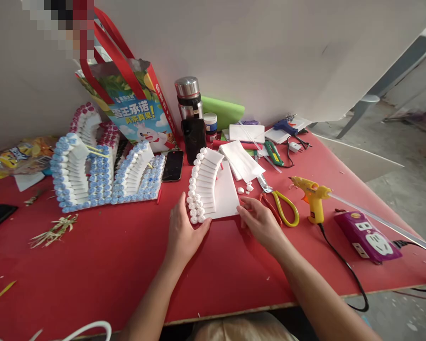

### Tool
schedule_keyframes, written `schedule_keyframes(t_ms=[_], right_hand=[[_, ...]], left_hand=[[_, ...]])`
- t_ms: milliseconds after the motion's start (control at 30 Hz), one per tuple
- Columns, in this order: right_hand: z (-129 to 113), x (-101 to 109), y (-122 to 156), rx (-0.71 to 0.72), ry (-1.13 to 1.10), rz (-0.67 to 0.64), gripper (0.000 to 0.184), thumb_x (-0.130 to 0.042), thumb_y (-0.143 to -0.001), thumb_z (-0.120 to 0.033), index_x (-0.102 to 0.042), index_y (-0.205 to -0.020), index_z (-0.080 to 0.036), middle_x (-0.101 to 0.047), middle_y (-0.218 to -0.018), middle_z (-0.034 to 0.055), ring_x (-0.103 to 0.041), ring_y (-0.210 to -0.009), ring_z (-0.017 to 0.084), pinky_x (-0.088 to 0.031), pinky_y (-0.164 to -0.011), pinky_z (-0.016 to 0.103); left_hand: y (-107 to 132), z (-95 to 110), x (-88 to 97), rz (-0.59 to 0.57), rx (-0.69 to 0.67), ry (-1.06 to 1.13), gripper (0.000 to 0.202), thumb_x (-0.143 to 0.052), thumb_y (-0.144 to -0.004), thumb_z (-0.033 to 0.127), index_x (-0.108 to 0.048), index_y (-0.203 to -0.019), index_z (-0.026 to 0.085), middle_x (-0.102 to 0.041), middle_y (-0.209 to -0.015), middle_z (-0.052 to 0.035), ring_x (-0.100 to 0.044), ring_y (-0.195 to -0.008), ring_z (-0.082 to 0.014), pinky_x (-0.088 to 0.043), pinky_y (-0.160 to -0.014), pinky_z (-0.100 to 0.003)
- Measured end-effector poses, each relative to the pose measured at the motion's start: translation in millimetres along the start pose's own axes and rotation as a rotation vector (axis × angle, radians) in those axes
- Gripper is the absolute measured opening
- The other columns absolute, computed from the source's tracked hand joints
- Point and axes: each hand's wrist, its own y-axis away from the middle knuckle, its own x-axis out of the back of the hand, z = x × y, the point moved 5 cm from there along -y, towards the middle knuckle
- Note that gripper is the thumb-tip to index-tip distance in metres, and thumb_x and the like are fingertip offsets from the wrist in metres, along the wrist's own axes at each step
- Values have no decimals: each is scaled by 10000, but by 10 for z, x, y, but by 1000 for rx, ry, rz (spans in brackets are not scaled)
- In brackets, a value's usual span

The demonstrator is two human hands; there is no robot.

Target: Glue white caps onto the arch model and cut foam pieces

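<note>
A white card (228, 194) lies on the table, bearing a curved fan of folded white strips (206, 182) edged with rolled white paper rosettes (195, 189). My left hand (184, 227) rests at its lower left corner, fingers stretched along the side and thumb by the bottom edge. At the lower right corner, the curled fingers of my right hand (257, 218) pinch the card's edge. Just beyond that hand are scissors (287, 208) with one yellow and one red handle. A few loose white rosettes (248, 188) sit beside the card, below folded white sheets (241, 161).
A yellow glue gun (312, 194) and a purple power strip (367, 237) stand at right. Behind are a green cutter (273, 152), a steel flask (190, 97) and a phone (173, 166). Blue-edged paper pieces (102, 173) and a shopping bag (138, 104) occupy the left.
</note>
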Motion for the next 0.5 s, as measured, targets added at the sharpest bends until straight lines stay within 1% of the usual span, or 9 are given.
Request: schedule_keyframes(t_ms=[67, 100, 167, 233, 333, 433, 500], right_hand=[[6, -73, -42, -53, -212, -118, 449, -577, -878, -583, -606, -1030, -162, -522, -574, -38, -425, -461, 109, -346, -474, 256], [-6, -110, -58, -68, -288, -175, 432, -580, -877, -587, -609, -937, -160, -470, -517, -54, -387, -443, 98, -312, -456, 245], [-56, -167, -77, -66, -362, -247, 419, -597, -876, -576, -593, -820, -161, -464, -488, -50, -382, -438, 91, -297, -447, 235], [-125, -213, -63, -31, -354, -271, 402, -597, -887, -558, -589, -803, -164, -528, -514, -26, -447, -451, 102, -346, -465, 238], [-242, -279, 48, 35, -296, -267, 388, -561, -917, -551, -588, -840, -171, -621, -595, 13, -559, -490, 139, -436, -521, 268], [-338, -330, 219, 89, -232, -236, 364, -561, -926, -534, -579, -862, -176, -668, -663, 39, -627, -550, 169, -474, -566, 285], [-376, -351, 320, 120, -184, -218, 334, -567, -932, -510, -572, -868, -182, -672, -686, 42, -637, -584, 174, -476, -571, 281]], left_hand=[[10, -40, 28, -42, 47, 74, 902, -723, -779, 453, -272, -1526, 225, -509, -1390, -182, -509, -1278, -354, -433, -1020, -547], [16, -59, 42, -63, 71, 114, 896, -724, -781, 457, -275, -1525, 236, -515, -1380, -174, -525, -1260, -343, -445, -1010, -535], [30, -90, 73, -92, 116, 203, 878, -728, -786, 455, -289, -1520, 256, -506, -1397, -162, -536, -1250, -328, -451, -1012, -516], [46, -105, 99, -111, 157, 316, 844, -726, -802, 441, -306, -1513, 270, -490, -1430, -151, -542, -1250, -309, -450, -1029, -490], [63, -88, 131, -107, 178, 526, 776, -719, -828, 402, -346, -1495, 269, -487, -1452, -141, -536, -1275, -281, -452, -1053, -442], [60, -49, 142, -100, 172, 693, 727, -714, -842, 357, -372, -1477, 263, -478, -1473, -137, -503, -1329, -275, -444, -1081, -421], [50, -33, 137, -96, 179, 749, 721, -718, -839, 336, -378, -1470, 261, -477, -1477, -135, -495, -1342, -275, -444, -1089, -418]])
